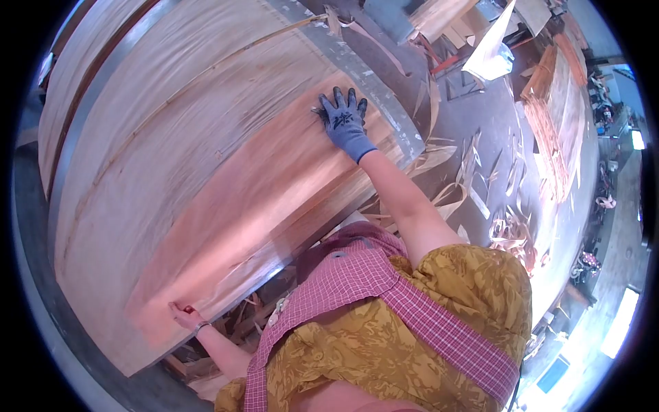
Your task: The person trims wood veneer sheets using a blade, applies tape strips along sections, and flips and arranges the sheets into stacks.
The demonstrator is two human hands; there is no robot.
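One reddish wood-veneer sheet [268, 172] serves as the landmark. Nearest the viewer, on the near side of the sheet, are one mustard patterned shirt [453, 295] and one pinkish-red checked apron [343, 275], worn by one person.

Two hands appear, one at each end of the sheet. The left hand [185, 316], bare, with one band [201, 327] at the wrist, is at the sheet's left end, close to the near edge; its fingers are partly extended, and whether they pinch the wood cannot be told. The right hand [343, 122], in one blue-grey glove with dark fingertips, lies palm down near the sheet's right end, fingers spread wide, grasping nothing. The sheet thus extends between the two hands, beneath the right palm.

Beyond the sheet spreads a paler veneer surface [151, 178], crossed by one narrow strip [226, 60] running roughly lengthwise. Past the sheet's right end runs one grey bar [374, 86] with whitish flecks. Farther right of the sheet, one heap of curled shavings [511, 240] and one elongated wood bundle [546, 144] lie among loose scraps too numerous to count.
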